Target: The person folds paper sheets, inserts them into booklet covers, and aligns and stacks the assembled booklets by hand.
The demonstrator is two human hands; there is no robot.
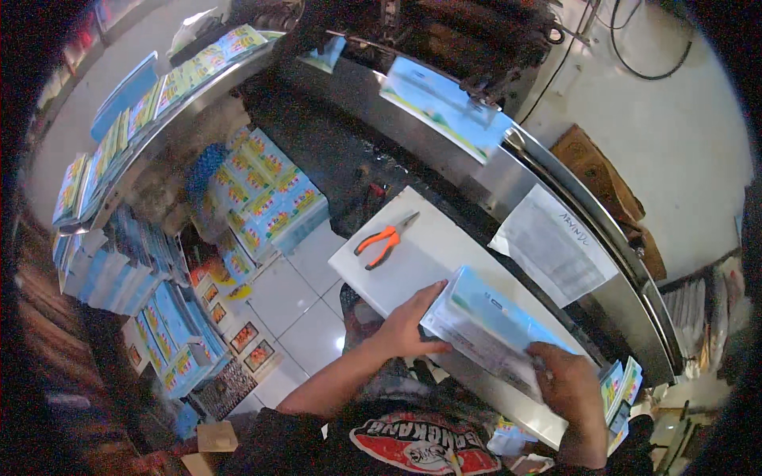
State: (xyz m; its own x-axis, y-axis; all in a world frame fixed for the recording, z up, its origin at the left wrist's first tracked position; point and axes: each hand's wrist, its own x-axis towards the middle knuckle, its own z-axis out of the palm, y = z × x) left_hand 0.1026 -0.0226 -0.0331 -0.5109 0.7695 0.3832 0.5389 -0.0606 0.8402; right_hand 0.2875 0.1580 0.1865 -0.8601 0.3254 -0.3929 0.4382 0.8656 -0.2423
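Observation:
Both hands grip the ends of a stack of light-blue printed sheets over the white board in front of me. My left hand closes on the left end, its thumb along the near side. At the right end, my right hand wraps round the corner with bent fingers. The stack's near side looks pale and layered; its upper face is blue with a green strip. Beyond my left hand, pliers with orange and black handles lie on the white board, apart from the stack.
A blue printed sheet lies along the metal machine edge ahead. A white paper with handwriting hangs on the machine's side. Printed stacks stand on the tiled floor at left, and more line a curved shelf.

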